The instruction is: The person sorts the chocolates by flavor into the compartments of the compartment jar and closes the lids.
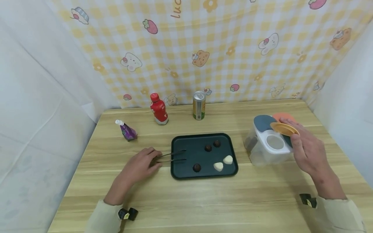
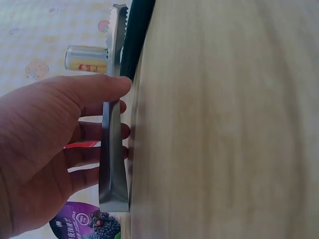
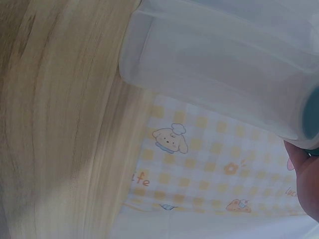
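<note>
My left hand (image 1: 141, 165) grips metal tongs (image 2: 113, 164), thumb on one side and fingers on the other. The tongs' two arms are spread, and their tips reach over the left part of the dark tray (image 1: 189, 138). On that tray lie three dark brown balls, one of them a front ball (image 1: 197, 167), and two white pieces, including a front white piece (image 1: 218, 166). At the right, my right hand (image 1: 313, 149) holds a yellow-orange lid (image 1: 284, 128) tilted up over a round opening of a clear lidded container (image 1: 262, 157). Most of that hand is outside the right wrist view.
Behind the tray stand a red bottle (image 1: 159, 110) and a drink can (image 1: 199, 106). A purple pouch (image 1: 128, 132) with a white cap is at the left. The container's other lids include a blue-grey lid (image 1: 264, 123) and a coral lid (image 1: 282, 116). A patterned curtain (image 1: 180, 77) hangs behind the table.
</note>
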The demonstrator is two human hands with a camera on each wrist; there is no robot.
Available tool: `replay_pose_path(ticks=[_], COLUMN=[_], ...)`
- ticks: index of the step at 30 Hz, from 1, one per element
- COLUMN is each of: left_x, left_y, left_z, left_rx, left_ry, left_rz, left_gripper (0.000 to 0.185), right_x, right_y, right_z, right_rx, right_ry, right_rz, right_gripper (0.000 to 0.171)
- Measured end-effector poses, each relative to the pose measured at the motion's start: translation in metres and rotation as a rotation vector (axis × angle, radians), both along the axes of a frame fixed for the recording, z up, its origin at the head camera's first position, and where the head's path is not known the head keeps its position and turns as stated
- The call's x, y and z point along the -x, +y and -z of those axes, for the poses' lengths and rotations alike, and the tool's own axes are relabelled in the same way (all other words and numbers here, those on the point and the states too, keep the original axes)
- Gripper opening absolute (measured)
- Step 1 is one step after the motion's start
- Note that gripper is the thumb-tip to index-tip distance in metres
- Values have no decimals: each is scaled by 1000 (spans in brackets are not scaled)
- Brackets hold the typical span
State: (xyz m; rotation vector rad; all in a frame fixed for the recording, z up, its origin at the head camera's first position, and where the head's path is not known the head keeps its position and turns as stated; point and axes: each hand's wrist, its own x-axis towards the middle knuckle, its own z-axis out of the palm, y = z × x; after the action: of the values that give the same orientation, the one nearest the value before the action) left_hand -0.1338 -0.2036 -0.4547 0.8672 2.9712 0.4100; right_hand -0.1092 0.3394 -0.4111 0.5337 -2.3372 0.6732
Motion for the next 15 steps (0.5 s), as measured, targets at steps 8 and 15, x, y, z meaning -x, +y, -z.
replay_pose_path(ticks=[8, 15], left_x=[0, 0], left_y=[2, 2], left_z=[-1, -3], left_rx=[25, 55], left_ry=[-17, -9], left_rz=[-4, 6], left_gripper=[32, 29], right_x=[-1, -3], right_y=[-2, -2], right_z=[-1, -2], right_rx=[9, 18], right_ry=[-3, -22], right_rz=[-3, 5], right_gripper=[52, 49])
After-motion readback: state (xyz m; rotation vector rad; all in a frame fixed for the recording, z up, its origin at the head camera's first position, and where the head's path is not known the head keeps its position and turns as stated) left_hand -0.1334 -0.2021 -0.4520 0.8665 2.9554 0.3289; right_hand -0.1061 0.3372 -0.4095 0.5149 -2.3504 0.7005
